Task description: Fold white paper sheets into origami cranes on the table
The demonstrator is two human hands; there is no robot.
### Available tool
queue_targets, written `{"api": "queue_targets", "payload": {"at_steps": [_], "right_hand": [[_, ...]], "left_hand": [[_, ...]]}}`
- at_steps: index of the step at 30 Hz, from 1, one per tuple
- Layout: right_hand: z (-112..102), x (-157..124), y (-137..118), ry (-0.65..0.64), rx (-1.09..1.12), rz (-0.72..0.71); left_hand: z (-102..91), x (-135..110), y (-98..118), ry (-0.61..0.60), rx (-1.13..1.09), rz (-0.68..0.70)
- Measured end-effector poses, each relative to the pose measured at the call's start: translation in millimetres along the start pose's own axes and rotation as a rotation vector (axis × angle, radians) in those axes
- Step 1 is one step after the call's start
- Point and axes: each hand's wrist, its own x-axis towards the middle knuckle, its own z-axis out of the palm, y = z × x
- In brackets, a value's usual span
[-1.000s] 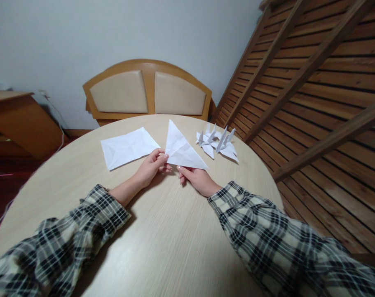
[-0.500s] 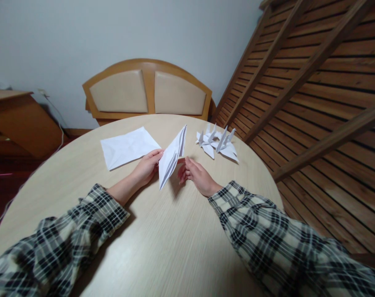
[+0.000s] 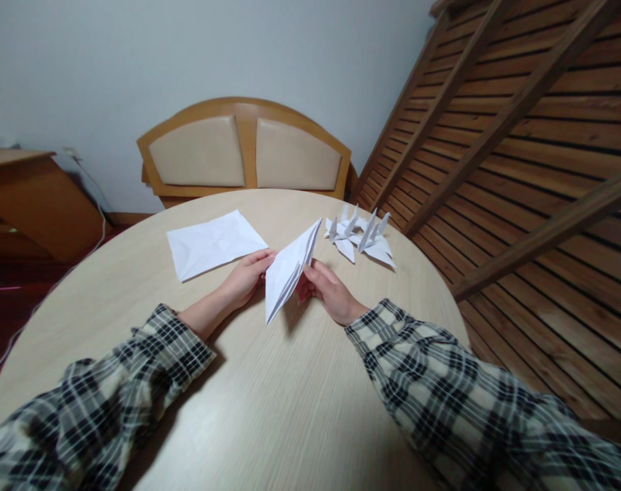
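Observation:
A white folded paper triangle [image 3: 289, 270] is held up on edge above the round table [image 3: 269, 395], its long point toward the far right. My left hand [image 3: 246, 277] pinches its left corner with fingers closed. My right hand [image 3: 327, 290] grips its underside on the right, thumb on top. Both sleeves are plaid.
A creased white paper sheet [image 3: 213, 243] lies flat to the far left of my hands. Several finished white paper cranes [image 3: 360, 235] stand at the far right of the table. A wooden chair [image 3: 243, 153] faces me; a slatted wooden wall [image 3: 520, 157] runs along the right.
The triangle was turned from lying broadside to standing on edge. My right hand let go for a moment, then took hold of it again from the right.

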Motion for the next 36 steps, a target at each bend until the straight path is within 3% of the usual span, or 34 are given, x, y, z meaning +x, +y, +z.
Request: {"api": "queue_targets", "payload": {"at_steps": [18, 23, 30, 36], "right_hand": [[-2.0, 5.2, 6.6, 0.090, 0.070, 0.032], [-1.0, 5.9, 9.4, 0.112, 0.020, 0.011], [-1.8, 7.5, 13.7, 0.089, -0.067, -0.128], [-4.3, 4.5, 12.4, 0.050, -0.237, -0.116]], "left_hand": [[-3.3, 3.5, -3.3, 0.009, 0.013, 0.005], [-2.5, 2.2, -2.0, -0.006, 0.030, 0.016], [-5.2, 1.9, -4.1, -0.028, 0.037, -0.009], [-5.5, 2.2, -5.4, -0.031, 0.080, 0.002]]}}
